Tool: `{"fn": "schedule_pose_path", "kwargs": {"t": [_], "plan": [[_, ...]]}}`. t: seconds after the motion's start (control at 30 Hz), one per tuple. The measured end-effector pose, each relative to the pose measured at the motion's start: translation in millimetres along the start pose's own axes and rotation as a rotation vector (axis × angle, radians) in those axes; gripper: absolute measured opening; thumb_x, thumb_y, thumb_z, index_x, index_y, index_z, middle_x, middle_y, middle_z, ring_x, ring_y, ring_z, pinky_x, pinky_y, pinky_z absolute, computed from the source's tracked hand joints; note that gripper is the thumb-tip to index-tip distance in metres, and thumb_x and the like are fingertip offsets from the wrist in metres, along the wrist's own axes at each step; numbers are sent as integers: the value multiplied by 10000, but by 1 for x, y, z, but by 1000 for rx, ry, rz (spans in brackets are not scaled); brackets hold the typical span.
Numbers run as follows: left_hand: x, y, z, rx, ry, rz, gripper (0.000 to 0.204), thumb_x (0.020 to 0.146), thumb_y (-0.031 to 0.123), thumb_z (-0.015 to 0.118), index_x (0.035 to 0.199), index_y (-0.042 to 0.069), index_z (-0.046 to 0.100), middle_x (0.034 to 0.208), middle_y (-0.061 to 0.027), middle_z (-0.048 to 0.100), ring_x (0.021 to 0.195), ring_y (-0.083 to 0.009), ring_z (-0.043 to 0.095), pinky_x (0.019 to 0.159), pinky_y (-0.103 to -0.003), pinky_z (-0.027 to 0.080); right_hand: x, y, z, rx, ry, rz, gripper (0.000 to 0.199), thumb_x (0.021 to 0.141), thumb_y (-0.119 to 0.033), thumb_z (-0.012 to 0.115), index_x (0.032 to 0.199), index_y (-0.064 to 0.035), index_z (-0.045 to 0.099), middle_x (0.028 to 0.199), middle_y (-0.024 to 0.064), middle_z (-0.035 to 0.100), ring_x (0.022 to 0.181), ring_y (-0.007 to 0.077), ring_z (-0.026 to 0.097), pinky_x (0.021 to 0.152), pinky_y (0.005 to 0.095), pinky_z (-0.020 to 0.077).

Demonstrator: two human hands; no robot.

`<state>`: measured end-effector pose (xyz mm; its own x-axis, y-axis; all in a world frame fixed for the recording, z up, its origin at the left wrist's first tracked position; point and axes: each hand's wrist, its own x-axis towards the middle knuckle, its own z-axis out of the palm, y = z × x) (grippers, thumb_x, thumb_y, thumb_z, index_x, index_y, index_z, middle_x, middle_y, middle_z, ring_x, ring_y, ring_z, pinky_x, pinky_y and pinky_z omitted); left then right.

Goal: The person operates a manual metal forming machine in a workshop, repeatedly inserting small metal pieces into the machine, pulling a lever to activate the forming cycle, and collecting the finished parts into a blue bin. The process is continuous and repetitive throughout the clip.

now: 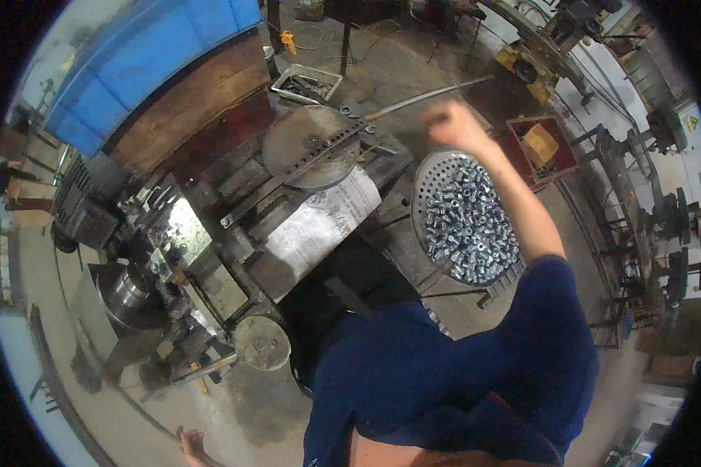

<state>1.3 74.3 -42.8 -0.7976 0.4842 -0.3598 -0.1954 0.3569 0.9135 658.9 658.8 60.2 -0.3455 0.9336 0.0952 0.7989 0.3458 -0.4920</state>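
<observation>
My right hand (453, 127) is raised beyond a round perforated tray (431, 173). Motion smears its fingers, so whether they hold anything cannot be made out. A heap of small shiny metal fittings (475, 226) fills much of that tray. Just past the hand runs a long metal lever (420, 99), joined to a flat bar with a row of holes (308, 161). The bar lies across a round metal disc (288, 144) on the machine. Far off at the lower left, my left hand (192, 447) hangs with fingers apart, nothing visible in it.
A printed paper sheet (323, 222) covers part of the machine before me. Wrenches (370, 128) lie by the disc. Behind stand a white tray of tools (310, 83) and a blue-topped bin (156, 62). A red box (557, 166) sits right; a handwheel (262, 342) is nearer, left.
</observation>
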Motion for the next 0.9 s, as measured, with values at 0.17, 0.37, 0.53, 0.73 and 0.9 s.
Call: {"fn": "schedule_pose_path", "kwargs": {"t": [0.17, 0.37, 0.53, 0.73, 0.9], "plan": [[9, 17, 25, -28, -34, 49, 399, 817, 300, 592, 1111, 42, 514, 761, -46, 566, 670, -143, 526, 597, -295, 421, -102, 134, 89, -428, -211, 267, 233, 592, -202, 586, 758, -54, 653, 842, 177, 623, 833, 318, 596, 782, 377, 470], [31, -4, -21, -212, -104, -169, 485, 813, 275, 579, 1198, 13, 443, 779, -87, 567, 761, -193, 537, 661, -349, 453, -93, 139, 107, -565, -401, 234, 273, 533, -217, 642, 744, -43, 644, 813, 174, 622, 783, 327, 596, 725, 387, 485], [0, 31, 43, -14, 42, 38, 411, 805, 252, 608, 1081, -31, 496, 681, -51, 530, 640, -170, 545, 582, -330, 468, -106, 172, 130, -596, -329, 315, 263, 576, -249, 636, 752, -53, 653, 822, 190, 616, 784, 346, 593, 738, 411, 480], [-14, 32, 46, -5, 38, 74, 455, 806, 289, 594, 1080, -58, 488, 713, -106, 572, 615, -188, 575, 591, -309, 505, -108, 157, 126, -512, -150, 303, 218, 575, -229, 635, 685, -42, 658, 780, 197, 623, 790, 327, 606, 739, 370, 483], [-35, 46, 56, 2, 86, 118, 440, 799, 254, 589, 1055, -90, 490, 709, -132, 574, 623, -198, 587, 580, -313, 513, -73, 71, 72, 274, 45, 448, 221, 594, -38, 598, 804, 6, 654, 919, 132, 620, 852, 204, 576, 740, 287, 460]]}}
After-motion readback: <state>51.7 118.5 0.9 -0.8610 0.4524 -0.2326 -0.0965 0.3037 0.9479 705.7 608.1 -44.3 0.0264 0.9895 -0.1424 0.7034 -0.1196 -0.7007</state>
